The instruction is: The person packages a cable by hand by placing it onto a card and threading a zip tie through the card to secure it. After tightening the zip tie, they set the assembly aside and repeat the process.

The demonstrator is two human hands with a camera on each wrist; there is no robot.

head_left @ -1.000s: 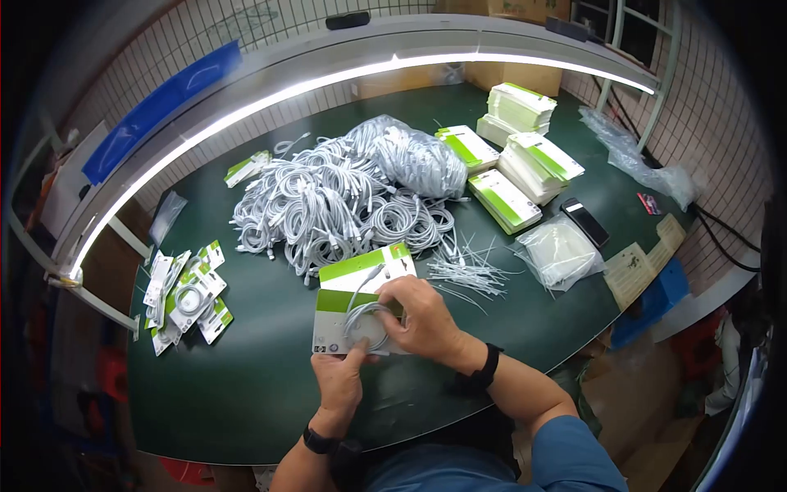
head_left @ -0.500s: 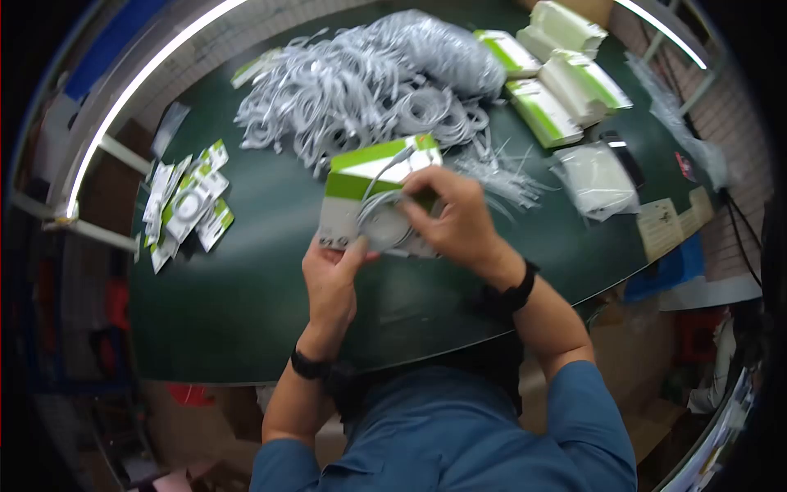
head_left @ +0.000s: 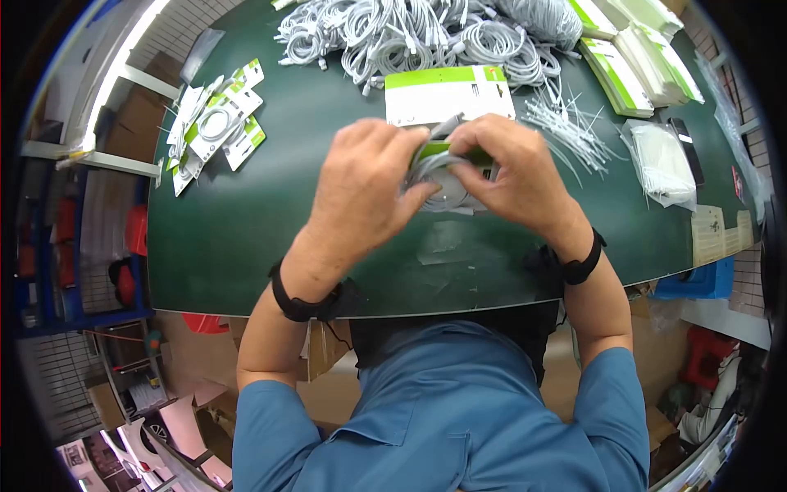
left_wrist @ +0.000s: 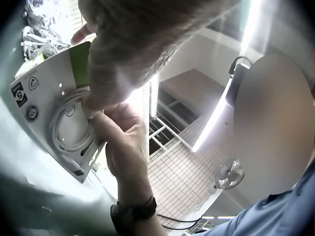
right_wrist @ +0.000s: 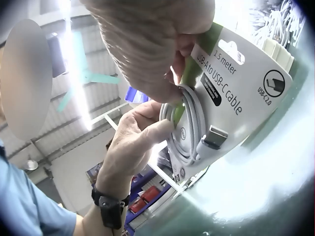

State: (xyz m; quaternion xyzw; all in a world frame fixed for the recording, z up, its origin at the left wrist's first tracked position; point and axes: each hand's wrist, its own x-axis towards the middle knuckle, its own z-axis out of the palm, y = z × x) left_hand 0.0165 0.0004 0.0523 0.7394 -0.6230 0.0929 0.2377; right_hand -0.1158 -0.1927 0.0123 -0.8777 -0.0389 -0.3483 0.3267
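Both hands meet over a white-and-green cardboard packaging card printed "USB-A to USB-C cable", with a coiled light-grey USB cable against its face. My left hand pinches the coil's left side, thumb laid along the loops. From the other side my right hand pinches the coil near its top, with thumb and fingertips close to the left ones. A metal USB plug points off the coil. The fingers hide the upper loops. Just beyond the hands, another green-and-white card lies on the table.
A heap of coiled cables fills the far side. Loose white cable ties lie right of it, near stacked cards and a clear bag. Carded cables are piled at the left of the green table.
My left hand has left the card's lower edge and come up to the coil, opposite the right hand. The head view has tilted down, and the held card now sits nearer than the other card.
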